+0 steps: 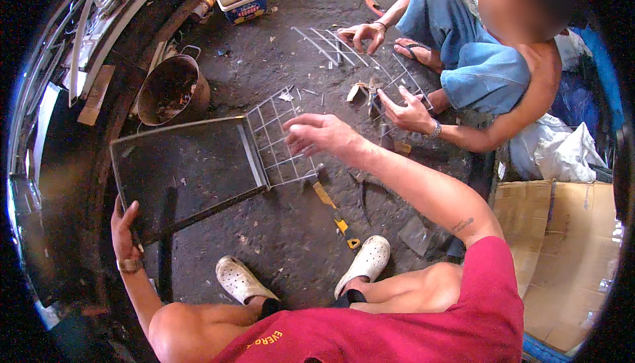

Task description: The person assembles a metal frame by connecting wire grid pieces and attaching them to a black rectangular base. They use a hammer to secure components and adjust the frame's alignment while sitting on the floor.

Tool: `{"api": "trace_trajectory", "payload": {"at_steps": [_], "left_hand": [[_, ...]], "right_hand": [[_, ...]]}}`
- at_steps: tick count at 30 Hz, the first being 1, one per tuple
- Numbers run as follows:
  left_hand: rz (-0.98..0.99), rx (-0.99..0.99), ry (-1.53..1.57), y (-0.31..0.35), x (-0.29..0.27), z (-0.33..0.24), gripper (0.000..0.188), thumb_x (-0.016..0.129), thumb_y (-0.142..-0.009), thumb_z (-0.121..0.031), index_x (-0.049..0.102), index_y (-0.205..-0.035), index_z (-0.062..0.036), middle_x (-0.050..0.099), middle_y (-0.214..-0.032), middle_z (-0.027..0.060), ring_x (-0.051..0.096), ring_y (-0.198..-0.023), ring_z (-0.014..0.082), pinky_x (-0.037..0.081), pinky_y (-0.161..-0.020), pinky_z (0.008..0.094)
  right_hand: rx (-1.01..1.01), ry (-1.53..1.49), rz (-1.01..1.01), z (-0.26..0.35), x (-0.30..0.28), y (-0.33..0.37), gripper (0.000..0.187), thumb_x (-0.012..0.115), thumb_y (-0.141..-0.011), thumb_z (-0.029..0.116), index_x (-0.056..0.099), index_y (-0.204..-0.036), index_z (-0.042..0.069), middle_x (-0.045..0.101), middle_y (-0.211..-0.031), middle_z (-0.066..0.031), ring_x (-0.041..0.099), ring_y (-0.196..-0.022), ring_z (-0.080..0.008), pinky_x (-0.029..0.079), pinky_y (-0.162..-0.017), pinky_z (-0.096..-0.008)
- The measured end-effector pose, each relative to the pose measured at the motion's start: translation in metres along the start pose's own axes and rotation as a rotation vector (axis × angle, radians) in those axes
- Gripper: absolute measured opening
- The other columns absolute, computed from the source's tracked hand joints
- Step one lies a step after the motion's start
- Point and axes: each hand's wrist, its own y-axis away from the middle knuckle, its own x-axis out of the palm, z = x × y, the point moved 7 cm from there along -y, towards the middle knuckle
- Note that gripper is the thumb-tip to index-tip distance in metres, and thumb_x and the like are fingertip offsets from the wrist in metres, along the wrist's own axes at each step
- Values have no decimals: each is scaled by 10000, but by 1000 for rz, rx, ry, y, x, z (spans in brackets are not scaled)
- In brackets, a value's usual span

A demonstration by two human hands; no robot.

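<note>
My left hand (126, 232) grips the near left corner of a thin rectangular metal frame (192, 217), its thumb on the near side and its fingers partly hidden. A wire grid (272, 119) meets the frame's right side, beside a pale metal strip (251, 154). Above the right part of that grid is my right hand (319, 135), fingers loosely bent and apart, with nothing visible in them. Just below the grid lies what looks like a hammer (336, 214) with a yellow and black handle, its head by the grid's corner.
A person (486, 65) squats at the far right, hands on another wire grid (380, 65). A rusty pot (173, 91) and a white-and-blue tub (243, 0) stand at the far left. Cardboard (559, 264) is at right. Metal scraps (288, 93) lie on the dark floor.
</note>
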Motion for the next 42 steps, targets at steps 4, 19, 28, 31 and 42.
{"api": "trace_trajectory", "payload": {"at_steps": [4,19,28,31,42], "left_hand": [[-56,-115,172,14,-27,55,484,660,-857,-140,512,-1308,-41,635,-1130,59,631,-967,195,524,-834,338],[-50,-332,705,-16,60,227,409,690,-836,-197,568,-1209,-81,639,-1116,61,626,-962,229,514,-848,371],[24,-235,-17,-50,117,199,324,722,-848,-259,622,-1012,1,567,-853,-4,460,-705,89,450,-658,289],[138,-323,90,-56,129,209,330,721,-846,-256,630,-1031,2,573,-838,3,467,-693,92,447,-610,297],[182,-314,-45,-54,112,206,636,679,-868,-230,418,-1409,-23,543,-1254,154,565,-1137,290,556,-739,390]], "right_hand": [[-508,521,-114,52,16,-7,494,641,-897,310,535,-1278,12,660,-1080,-93,634,-985,-211,495,-887,-311],[65,474,-248,28,-30,-63,509,508,-915,181,406,-1390,29,696,-927,-112,673,-805,-186,542,-656,-324],[-98,747,-560,51,-104,-97,470,594,-763,84,603,-1233,91,695,-965,-146,685,-860,-240,542,-771,-351],[-19,666,-589,42,-115,-97,471,580,-762,80,608,-1230,119,681,-976,-141,663,-903,-241,528,-814,-348],[-404,1342,-820,76,-35,-26,550,581,-832,184,458,-1358,79,508,-1307,-176,468,-1225,-363,388,-1022,-501]]}}
